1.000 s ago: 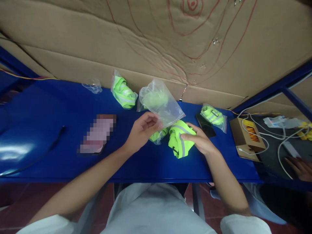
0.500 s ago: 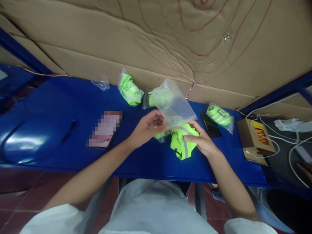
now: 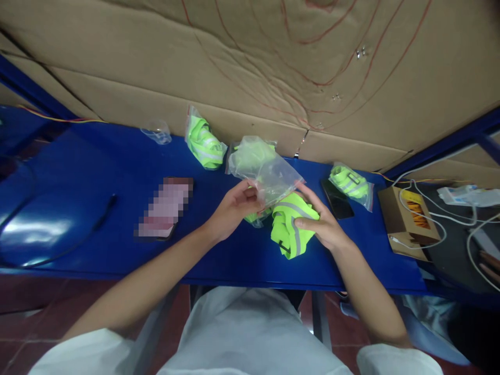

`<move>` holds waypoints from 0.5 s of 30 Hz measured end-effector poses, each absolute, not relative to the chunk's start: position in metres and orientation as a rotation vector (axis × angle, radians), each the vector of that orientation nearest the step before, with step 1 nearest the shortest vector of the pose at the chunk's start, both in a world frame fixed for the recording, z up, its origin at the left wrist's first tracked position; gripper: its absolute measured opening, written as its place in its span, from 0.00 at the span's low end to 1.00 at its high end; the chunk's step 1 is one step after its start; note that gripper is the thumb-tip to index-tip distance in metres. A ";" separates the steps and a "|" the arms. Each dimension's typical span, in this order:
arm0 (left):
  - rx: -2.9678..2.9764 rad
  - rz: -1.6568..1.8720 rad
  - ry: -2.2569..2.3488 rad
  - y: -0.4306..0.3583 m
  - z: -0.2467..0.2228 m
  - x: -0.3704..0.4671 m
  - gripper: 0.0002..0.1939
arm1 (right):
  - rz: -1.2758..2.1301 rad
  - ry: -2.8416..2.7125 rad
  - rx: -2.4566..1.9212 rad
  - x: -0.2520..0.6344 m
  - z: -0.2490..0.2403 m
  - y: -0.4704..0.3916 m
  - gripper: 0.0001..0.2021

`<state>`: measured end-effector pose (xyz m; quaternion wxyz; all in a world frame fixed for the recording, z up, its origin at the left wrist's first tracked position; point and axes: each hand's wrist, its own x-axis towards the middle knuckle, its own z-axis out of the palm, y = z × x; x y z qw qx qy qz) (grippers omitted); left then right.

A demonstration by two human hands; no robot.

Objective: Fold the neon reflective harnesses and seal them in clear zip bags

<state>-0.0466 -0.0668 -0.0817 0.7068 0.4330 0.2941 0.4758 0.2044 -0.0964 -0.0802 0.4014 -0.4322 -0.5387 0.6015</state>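
My left hand (image 3: pixel 234 211) pinches the near left edge of a clear plastic bag (image 3: pixel 273 174). Folded neon-yellow fabric with grey stripes (image 3: pixel 292 229) sits in my right hand (image 3: pixel 322 221), its thumb on top of the bundle and its fingers at the bag's right corner. The fabric is outside the bag, just below its edge. A bagged yellow bundle (image 3: pixel 253 217) lies partly hidden under my hands. Behind the clear bag is another packed bundle, mostly covered. One bagged bundle (image 3: pixel 205 143) leans at the back left; one more (image 3: pixel 350 182) lies at the right.
A pixelated phone (image 3: pixel 166 208) lies on the blue table (image 3: pixel 219 263) at the left, a dark phone (image 3: pixel 338 200) at the right. Crumpled plastic (image 3: pixel 158 133) and a black cable (image 3: pixel 105 211) are further left. An open cardboard box (image 3: pixel 398 219) and white cables stand right. A cardboard panel (image 3: pixel 156 57) rises behind.
The clear bag has sunk lower and tilted flatter between my hands. My right fingers have extended along its edge. The view has shifted slightly.
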 end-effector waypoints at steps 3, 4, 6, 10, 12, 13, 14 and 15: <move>0.977 1.016 0.650 -0.068 -0.082 -0.048 0.17 | 1.462 -1.437 -1.127 0.204 -0.081 -0.097 0.36; 0.979 0.993 0.651 -0.068 -0.082 -0.049 0.17 | 1.448 -1.469 -1.121 0.203 -0.081 -0.098 0.35; 0.977 0.960 0.646 -0.069 -0.083 -0.049 0.18 | 1.392 -1.544 -1.089 0.200 -0.082 -0.099 0.34; 0.917 0.961 0.614 -0.072 -0.083 -0.047 0.21 | 1.234 -1.652 -1.016 0.191 -0.086 -0.101 0.31; 0.892 0.951 0.559 -0.073 -0.084 -0.045 0.23 | 1.230 -1.678 -1.009 0.187 -0.088 -0.103 0.30; 0.888 0.949 0.533 -0.073 -0.085 -0.045 0.24 | 1.235 -1.693 -1.015 0.186 -0.088 -0.104 0.30; 0.885 0.954 0.519 -0.074 -0.086 -0.044 0.24 | 1.233 -1.708 -1.026 0.185 -0.089 -0.104 0.30; 0.880 0.961 0.522 -0.074 -0.087 -0.044 0.24 | 1.223 -1.723 -1.036 0.184 -0.089 -0.105 0.29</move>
